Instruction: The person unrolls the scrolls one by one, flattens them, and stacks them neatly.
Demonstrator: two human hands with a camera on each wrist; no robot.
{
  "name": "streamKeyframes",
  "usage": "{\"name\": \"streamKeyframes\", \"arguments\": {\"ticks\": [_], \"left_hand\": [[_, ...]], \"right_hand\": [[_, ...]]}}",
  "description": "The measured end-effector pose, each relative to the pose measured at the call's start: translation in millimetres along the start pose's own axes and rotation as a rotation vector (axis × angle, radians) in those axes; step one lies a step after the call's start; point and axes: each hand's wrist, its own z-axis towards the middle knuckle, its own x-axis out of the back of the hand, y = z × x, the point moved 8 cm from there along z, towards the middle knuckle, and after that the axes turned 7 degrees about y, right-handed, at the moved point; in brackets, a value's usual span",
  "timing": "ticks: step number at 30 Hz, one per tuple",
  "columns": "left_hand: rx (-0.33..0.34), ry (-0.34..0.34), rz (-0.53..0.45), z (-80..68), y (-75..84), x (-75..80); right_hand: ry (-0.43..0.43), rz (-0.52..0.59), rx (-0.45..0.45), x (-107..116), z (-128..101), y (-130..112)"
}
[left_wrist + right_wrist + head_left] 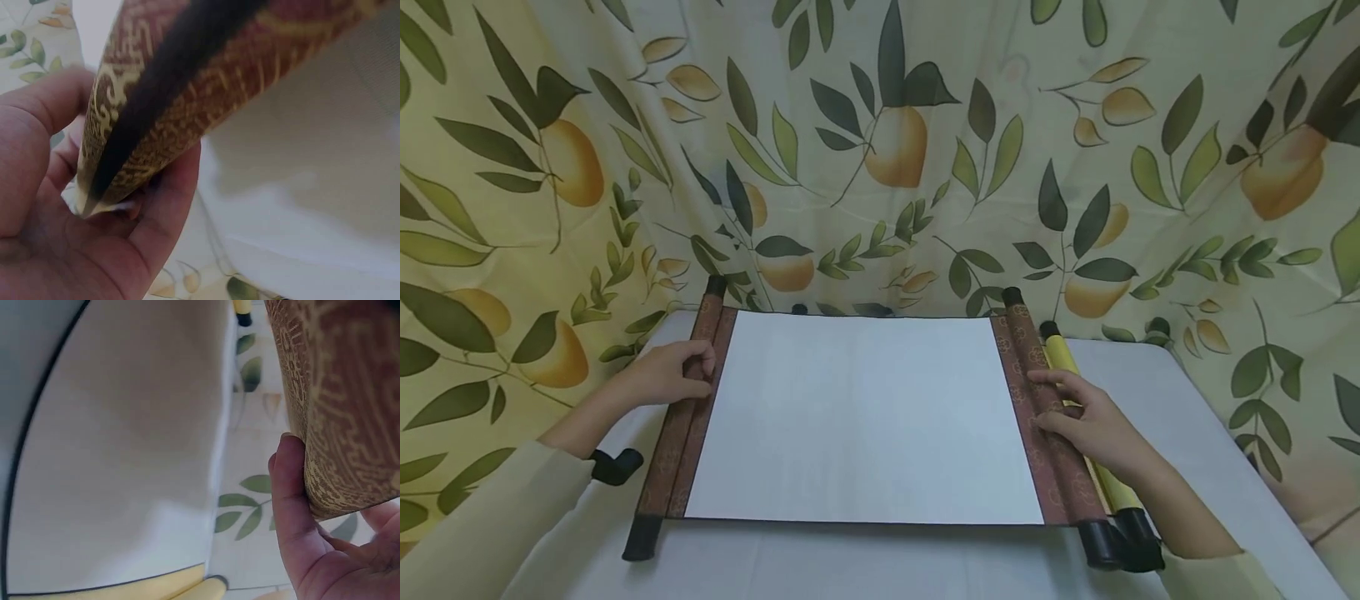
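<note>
A hanging scroll [865, 417] lies unrolled across the middle of the head view, its sheet blank white. Reddish-brown patterned rollers with black end knobs run down both sides. My left hand [666, 371] grips the left roller [662, 454] above its middle; the left wrist view shows thumb and fingers [169, 219] on either side of the patterned roll [150, 150]. With my right hand [1097, 421] I hold the right roller [1067, 462], thumb and fingers about its edge in the right wrist view. Some fingertips are hidden behind the rollers.
Right beside the right roller lies a yellow roll [1062, 354] with black ends, partly covered by my right hand. A white table [1138, 400] carries everything. Cloth printed with fruit and leaves [865, 233] hangs behind and at the sides.
</note>
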Motion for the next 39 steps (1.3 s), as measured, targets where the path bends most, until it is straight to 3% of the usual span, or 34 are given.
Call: {"name": "streamKeyframes", "arguments": {"ticks": [5, 14, 23, 26, 32, 39], "left_hand": [[0.01, -0.111, -0.049, -2.2, -8.6, -11.7], [0.026, -0.11, -0.047, 9.7, -18.1, -13.4], [0.056, -0.221, -0.09, 22.9, -26.4, -23.3], [0.052, -0.209, -0.095, 27.7, -28.1, -22.4], [0.036, -0.116, -0.03, 38.2, -29.2, -18.2], [0.059, -0.112, -0.046, 42.9, -34.7, -26.0]], "right_hand": [[-0.029, 0.004, -0.006, -10, 3, 10], [-0.06, -0.094, -0.053, -22, 16, 28], [-0.05, -0.189, -0.017, -25, 34, 31], [-0.056, -0.195, -0.014, -25, 38, 32], [-0.051, -0.205, -0.008, -25, 44, 36], [-0.035, -0.222, -0.01, -29, 48, 42]]}}
